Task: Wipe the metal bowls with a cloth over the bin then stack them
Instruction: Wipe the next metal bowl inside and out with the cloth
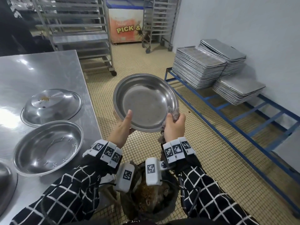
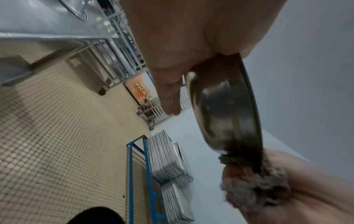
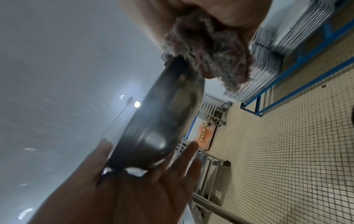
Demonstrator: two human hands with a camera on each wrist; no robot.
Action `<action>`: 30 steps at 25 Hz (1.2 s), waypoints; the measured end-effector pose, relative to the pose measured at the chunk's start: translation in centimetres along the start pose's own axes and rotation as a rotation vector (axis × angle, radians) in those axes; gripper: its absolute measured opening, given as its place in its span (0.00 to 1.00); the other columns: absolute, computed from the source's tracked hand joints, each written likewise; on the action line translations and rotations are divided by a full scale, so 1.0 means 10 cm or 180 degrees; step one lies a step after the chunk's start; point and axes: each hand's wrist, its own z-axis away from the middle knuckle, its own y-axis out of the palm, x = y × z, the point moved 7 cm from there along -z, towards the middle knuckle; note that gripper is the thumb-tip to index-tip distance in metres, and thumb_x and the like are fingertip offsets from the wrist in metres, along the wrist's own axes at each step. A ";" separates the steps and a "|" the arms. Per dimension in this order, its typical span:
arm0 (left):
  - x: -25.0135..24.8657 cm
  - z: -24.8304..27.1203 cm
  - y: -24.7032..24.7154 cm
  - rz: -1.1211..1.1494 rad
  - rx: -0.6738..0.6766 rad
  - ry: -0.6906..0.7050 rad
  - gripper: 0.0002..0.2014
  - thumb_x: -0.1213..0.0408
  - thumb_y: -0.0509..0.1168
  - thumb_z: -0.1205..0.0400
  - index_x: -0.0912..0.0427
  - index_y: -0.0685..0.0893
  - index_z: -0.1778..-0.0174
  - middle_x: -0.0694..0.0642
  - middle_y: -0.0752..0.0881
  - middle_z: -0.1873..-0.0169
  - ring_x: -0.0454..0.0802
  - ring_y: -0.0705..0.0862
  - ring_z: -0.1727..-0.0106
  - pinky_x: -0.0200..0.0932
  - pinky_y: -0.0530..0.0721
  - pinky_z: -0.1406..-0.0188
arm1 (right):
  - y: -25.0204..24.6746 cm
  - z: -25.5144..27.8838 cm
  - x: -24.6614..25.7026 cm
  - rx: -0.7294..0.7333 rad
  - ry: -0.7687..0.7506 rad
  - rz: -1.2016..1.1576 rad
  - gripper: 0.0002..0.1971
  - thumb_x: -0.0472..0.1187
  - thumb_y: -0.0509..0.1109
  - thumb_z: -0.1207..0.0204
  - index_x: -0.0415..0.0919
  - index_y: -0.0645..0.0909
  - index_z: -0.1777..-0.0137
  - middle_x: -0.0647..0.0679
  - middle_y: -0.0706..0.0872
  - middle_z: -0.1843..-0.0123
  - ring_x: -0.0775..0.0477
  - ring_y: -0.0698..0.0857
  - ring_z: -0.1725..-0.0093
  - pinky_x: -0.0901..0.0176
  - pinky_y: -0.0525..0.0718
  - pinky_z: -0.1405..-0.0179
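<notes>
I hold a round metal bowl (image 1: 146,103) tilted towards me above a dark bin (image 1: 151,197) full of brown waste. My left hand (image 1: 125,125) pinches the near rim, thumb inside and fingers underneath. My right hand (image 1: 175,125) grips a grey, frayed cloth (image 1: 174,113) and presses it over the bowl's right rim. The left wrist view shows the bowl (image 2: 226,109) edge-on with the cloth (image 2: 252,186) wrapped on its rim. In the right wrist view the cloth (image 3: 210,48) sits at the top of the bowl (image 3: 162,121). My left hand's fingers (image 3: 191,153) lie beneath the bowl there.
The steel table (image 1: 32,70) on the left carries an upside-down stained bowl (image 1: 52,106), an upright bowl (image 1: 48,146) and part of a third (image 1: 6,181). Stacked metal trays (image 1: 203,67) sit on a blue rack (image 1: 243,120) at right. Wheeled racks (image 1: 78,30) and a freezer (image 1: 126,28) stand behind.
</notes>
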 end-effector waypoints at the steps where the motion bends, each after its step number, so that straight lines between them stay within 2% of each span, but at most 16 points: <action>1: 0.02 0.00 0.00 0.0047 0.0138 -0.0028 0.20 0.43 0.54 0.15 0.53 0.75 0.35 0.59 0.85 0.41 0.51 0.87 0.45 0.51 0.84 0.38 | -0.04 -0.01 0.00 -0.0007 -0.0003 0.0020 0.06 0.40 0.61 0.17 0.42 0.71 0.43 0.51 0.81 0.58 0.58 0.82 0.66 0.72 0.77 0.76; 3: -0.01 -0.05 -0.14 0.0471 0.0092 0.0086 0.32 0.43 0.62 0.20 0.54 0.62 0.25 0.58 0.80 0.37 0.54 0.88 0.47 0.55 0.88 0.47 | -0.14 -0.08 0.02 0.0048 -0.0008 0.0126 0.05 0.39 0.62 0.17 0.41 0.74 0.44 0.49 0.82 0.58 0.57 0.81 0.67 0.73 0.77 0.77; 4: -0.03 -0.08 -0.22 0.0668 0.0048 0.0181 0.32 0.44 0.64 0.22 0.51 0.62 0.25 0.57 0.80 0.39 0.54 0.88 0.49 0.55 0.88 0.51 | -0.19 -0.14 0.03 0.0137 -0.0042 0.0265 0.05 0.40 0.63 0.18 0.42 0.75 0.44 0.49 0.82 0.58 0.57 0.81 0.68 0.74 0.77 0.77; 6: -0.12 -0.08 -0.29 0.0798 0.0224 0.0312 0.26 0.44 0.61 0.19 0.56 0.71 0.31 0.55 0.83 0.45 0.51 0.88 0.52 0.51 0.88 0.53 | -0.24 -0.23 0.08 0.0525 -0.0191 0.0746 0.05 0.42 0.64 0.18 0.43 0.78 0.46 0.49 0.82 0.60 0.56 0.80 0.69 0.73 0.77 0.77; 8: -0.12 -0.05 -0.28 0.0669 0.0465 0.0236 0.19 0.53 0.50 0.11 0.59 0.81 0.40 0.54 0.89 0.55 0.50 0.89 0.56 0.47 0.87 0.53 | -0.22 -0.26 0.09 0.0973 -0.0300 0.1122 0.05 0.43 0.65 0.19 0.44 0.78 0.49 0.49 0.81 0.63 0.55 0.79 0.71 0.67 0.79 0.74; 10: 0.00 -0.02 -0.34 0.0581 0.0271 -0.0133 0.18 0.57 0.50 0.12 0.59 0.84 0.46 0.54 0.90 0.61 0.51 0.89 0.59 0.53 0.86 0.48 | -0.20 -0.26 0.06 0.1107 -0.0316 0.1207 0.05 0.44 0.65 0.19 0.44 0.79 0.50 0.49 0.81 0.66 0.54 0.79 0.72 0.64 0.78 0.72; 11: 0.07 -0.03 -0.39 0.0493 0.0077 -0.0290 0.17 0.56 0.53 0.12 0.60 0.85 0.48 0.55 0.90 0.63 0.53 0.88 0.59 0.58 0.83 0.43 | -0.20 -0.25 0.05 0.1044 -0.0298 0.1178 0.06 0.45 0.65 0.19 0.44 0.79 0.50 0.50 0.81 0.65 0.54 0.79 0.71 0.64 0.78 0.71; 13: 0.13 -0.04 -0.47 0.0312 -0.0257 -0.0335 0.17 0.55 0.56 0.14 0.61 0.87 0.52 0.55 0.90 0.65 0.56 0.86 0.59 0.60 0.81 0.42 | -0.21 -0.23 0.02 0.0822 -0.0214 0.0963 0.08 0.46 0.64 0.18 0.43 0.79 0.48 0.49 0.81 0.64 0.53 0.79 0.69 0.64 0.78 0.70; 16: 0.05 -0.07 -0.46 0.0118 -0.0582 0.0012 0.21 0.48 0.54 0.15 0.60 0.85 0.44 0.58 0.89 0.57 0.60 0.86 0.51 0.61 0.81 0.40 | -0.17 -0.14 0.01 0.0551 -0.0143 0.0615 0.10 0.48 0.62 0.17 0.42 0.76 0.46 0.50 0.81 0.61 0.53 0.80 0.67 0.67 0.77 0.72; 18: -0.03 -0.05 -0.37 0.0202 -0.0708 0.0123 0.21 0.50 0.51 0.15 0.59 0.81 0.38 0.61 0.87 0.50 0.59 0.86 0.48 0.57 0.83 0.42 | -0.09 -0.06 0.00 0.0377 -0.0103 0.0468 0.11 0.48 0.61 0.17 0.41 0.73 0.44 0.49 0.81 0.59 0.55 0.81 0.67 0.71 0.76 0.77; 20: -0.01 -0.06 -0.17 0.0247 -0.0410 -0.0013 0.19 0.54 0.51 0.12 0.62 0.78 0.37 0.63 0.85 0.47 0.56 0.86 0.46 0.54 0.85 0.43 | -0.03 -0.01 -0.02 0.0157 0.0007 0.0273 0.10 0.45 0.61 0.16 0.39 0.71 0.43 0.49 0.81 0.58 0.56 0.81 0.66 0.70 0.76 0.76; 23: 0.08 -0.04 0.07 -0.0361 0.0338 -0.0198 0.19 0.53 0.52 0.12 0.62 0.75 0.33 0.62 0.83 0.38 0.50 0.85 0.42 0.50 0.84 0.37 | 0.00 -0.01 -0.02 -0.0014 0.0104 0.0145 0.09 0.42 0.62 0.17 0.39 0.69 0.42 0.51 0.79 0.57 0.57 0.81 0.64 0.70 0.74 0.76; 25: 0.09 -0.05 0.05 -0.0337 0.0437 -0.0144 0.21 0.55 0.56 0.13 0.56 0.66 0.26 0.60 0.82 0.37 0.51 0.85 0.41 0.51 0.83 0.36 | -0.03 -0.05 0.03 0.0010 0.0032 0.0217 0.08 0.40 0.62 0.17 0.39 0.70 0.43 0.51 0.79 0.58 0.57 0.81 0.65 0.73 0.74 0.78; 27: 0.04 -0.08 -0.06 0.0127 0.0231 -0.0051 0.25 0.60 0.60 0.15 0.45 0.55 0.26 0.57 0.81 0.40 0.53 0.89 0.47 0.52 0.88 0.46 | -0.12 -0.12 0.08 0.0072 -0.0005 0.0297 0.06 0.40 0.62 0.17 0.39 0.71 0.44 0.50 0.80 0.59 0.57 0.81 0.67 0.74 0.75 0.81; 28: 0.00 -0.09 -0.13 0.0343 0.0119 0.0005 0.24 0.61 0.61 0.15 0.44 0.57 0.28 0.56 0.81 0.42 0.53 0.90 0.51 0.52 0.89 0.52 | -0.17 -0.16 0.10 0.0153 -0.0024 0.0357 0.06 0.40 0.63 0.18 0.39 0.72 0.45 0.49 0.80 0.60 0.56 0.80 0.68 0.74 0.75 0.81; 30: -0.06 -0.10 -0.25 0.0696 0.0134 0.0096 0.24 0.54 0.65 0.20 0.49 0.65 0.29 0.56 0.81 0.43 0.54 0.88 0.54 0.51 0.89 0.60 | -0.24 -0.24 0.17 0.0454 -0.0162 0.0679 0.05 0.42 0.64 0.18 0.41 0.75 0.46 0.49 0.81 0.60 0.56 0.81 0.69 0.74 0.76 0.79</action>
